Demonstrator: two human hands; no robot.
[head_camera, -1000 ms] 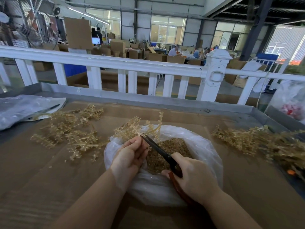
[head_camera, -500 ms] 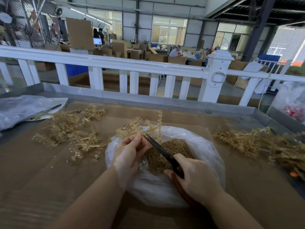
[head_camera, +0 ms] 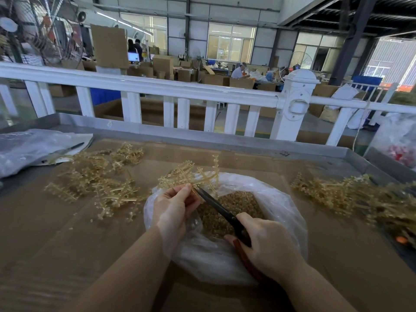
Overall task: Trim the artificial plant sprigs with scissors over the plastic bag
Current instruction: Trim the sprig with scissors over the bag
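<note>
A clear plastic bag (head_camera: 286, 203) lies open on the cardboard-covered table, with a heap of small golden clippings (head_camera: 238, 203) inside. My left hand (head_camera: 173, 208) pinches a golden plastic sprig (head_camera: 191, 174) over the bag's far rim. My right hand (head_camera: 267, 246) grips the red handles of dark-bladed scissors (head_camera: 218, 208). The blades point up-left and their tips meet the sprig's stem right beside my left fingers.
A pile of golden sprigs (head_camera: 96, 176) lies left of the bag, and a larger pile (head_camera: 351, 197) lies to the right. A folded grey plastic sheet (head_camera: 29, 147) with a pen sits at the far left. A white railing (head_camera: 180, 91) runs behind the table's metal rim.
Both hands and the scissors stay over the bag in nearly the same place. The sprig has shifted slightly between my left fingers.
</note>
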